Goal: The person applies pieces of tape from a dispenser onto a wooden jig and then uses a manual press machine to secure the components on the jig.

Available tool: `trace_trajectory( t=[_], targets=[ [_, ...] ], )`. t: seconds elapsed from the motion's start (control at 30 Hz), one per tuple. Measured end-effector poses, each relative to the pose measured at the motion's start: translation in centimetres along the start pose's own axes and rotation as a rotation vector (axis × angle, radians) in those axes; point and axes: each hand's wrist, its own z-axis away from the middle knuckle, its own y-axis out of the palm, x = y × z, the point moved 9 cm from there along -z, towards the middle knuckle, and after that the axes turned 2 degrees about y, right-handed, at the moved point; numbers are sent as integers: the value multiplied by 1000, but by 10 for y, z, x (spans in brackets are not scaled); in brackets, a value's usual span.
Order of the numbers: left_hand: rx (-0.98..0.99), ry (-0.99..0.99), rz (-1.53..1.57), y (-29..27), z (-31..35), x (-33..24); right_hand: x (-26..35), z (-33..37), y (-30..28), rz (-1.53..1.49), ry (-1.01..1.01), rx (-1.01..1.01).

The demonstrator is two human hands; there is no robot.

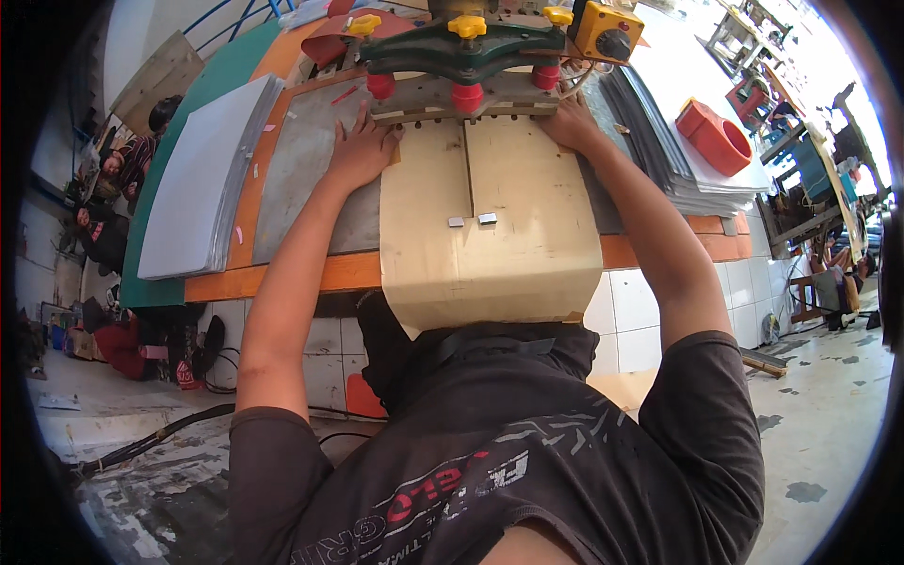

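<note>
A cream-coloured board [527, 188] lies over the orange-edged table and hangs past its front edge toward my waist. A dark narrow slot runs down its middle, with two small whitish blocks [487, 218] at the near end. My left hand [363, 153] rests at the board's left edge with its fingers spread, holding nothing. At the far right edge lies my right hand [570, 121], its fingers stretched forward and partly hidden beside the press. The dark green press head [466, 56], with red collars and yellow knobs, stands over the board's far end.
Stacked white sheets [202, 179] lie at left on a green surface. At right, a red holder [711, 137] sits on another stack of sheets [659, 160]. A yellow control box [605, 33] hangs beside the press. Other people [113, 188] sit at far left.
</note>
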Motion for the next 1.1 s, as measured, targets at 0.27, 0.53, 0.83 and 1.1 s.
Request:
trace_trajectory(
  t=[0.27, 0.53, 0.83, 1.1],
  targets=[
    [-82, 21, 140, -13, 35, -12, 21, 41, -27, -107, 89, 233],
    [-93, 11, 122, -18, 73, -31, 39, 100, -62, -127, 100, 204],
    [-113, -22, 191, -28, 117, -52, 49, 140, -103, -244, 102, 208],
    [-264, -7, 374, -35, 131, -50, 21, 191, -232, -670, 149, -272]
  ],
)
